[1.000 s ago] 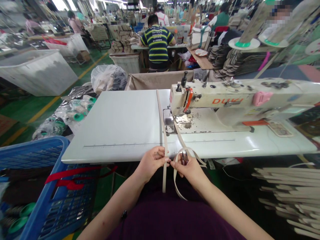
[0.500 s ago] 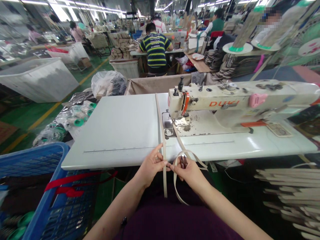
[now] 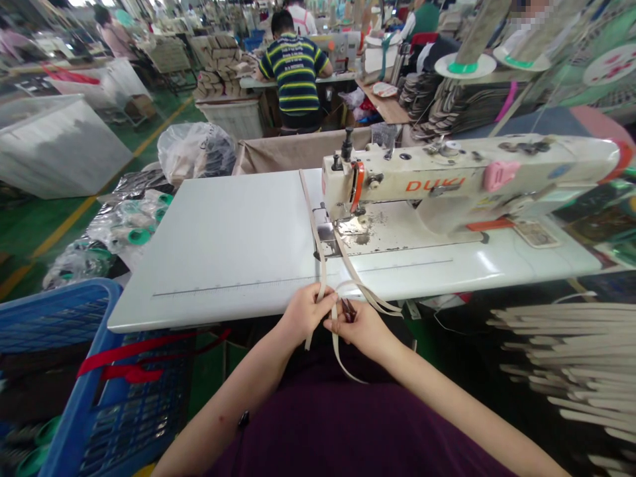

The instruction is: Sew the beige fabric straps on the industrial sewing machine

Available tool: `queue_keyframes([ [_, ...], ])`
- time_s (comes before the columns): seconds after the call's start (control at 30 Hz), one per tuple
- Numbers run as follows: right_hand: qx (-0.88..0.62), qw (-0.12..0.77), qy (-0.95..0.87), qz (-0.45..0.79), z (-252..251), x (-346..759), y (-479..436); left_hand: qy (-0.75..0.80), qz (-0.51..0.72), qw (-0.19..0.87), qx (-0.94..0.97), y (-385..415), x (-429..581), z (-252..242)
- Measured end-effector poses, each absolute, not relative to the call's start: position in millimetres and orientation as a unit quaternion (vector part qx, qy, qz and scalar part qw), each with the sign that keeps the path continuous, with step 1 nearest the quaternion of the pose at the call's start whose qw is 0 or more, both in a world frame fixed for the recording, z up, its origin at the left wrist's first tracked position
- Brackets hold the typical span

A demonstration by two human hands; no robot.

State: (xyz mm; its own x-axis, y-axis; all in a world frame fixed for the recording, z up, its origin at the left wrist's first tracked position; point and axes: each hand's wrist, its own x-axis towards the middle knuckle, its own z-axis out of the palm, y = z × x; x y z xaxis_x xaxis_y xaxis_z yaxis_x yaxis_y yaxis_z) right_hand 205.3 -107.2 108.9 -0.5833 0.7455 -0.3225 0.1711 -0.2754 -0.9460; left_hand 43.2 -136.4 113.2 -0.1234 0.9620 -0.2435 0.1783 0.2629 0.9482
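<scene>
A long beige strap (image 3: 309, 205) runs down across the white sewing table, left of the sewing machine's needle area. My left hand (image 3: 307, 311) pinches it at the table's front edge, and its short end hangs below. Close beside it, my right hand (image 3: 365, 328) is closed around small dark thread snips (image 3: 349, 309), their tips pointing up. A second length of beige strap (image 3: 350, 265) comes from under the machine's presser foot. It loops by my right hand, whose thumb and fingers pinch part of it; a tail hangs over my lap. The sewing machine (image 3: 397, 171) stands on the right.
The white table (image 3: 233, 232) bears a printed ruler line. On the left is a blue basket (image 3: 106, 291) with red straps over its rim. Bundled beige strips (image 3: 556, 358) lie at lower right. Behind the table stand a cloth-lined bin (image 3: 278, 154) and a seated person (image 3: 295, 76).
My left hand has moved from pinching lightly beside the strap to gripping it with bent fingers, and the strap's lower end has shifted left. The view has tilted down and shifted slightly right.
</scene>
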Motion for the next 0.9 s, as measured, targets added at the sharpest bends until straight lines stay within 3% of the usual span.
queue_keyframes([
  [0.9,-0.381,0.217,-0.515,0.736,108.2,215.5,-106.3,0.53,0.51,0.62,0.274,-134.4,46.9,113.1],
])
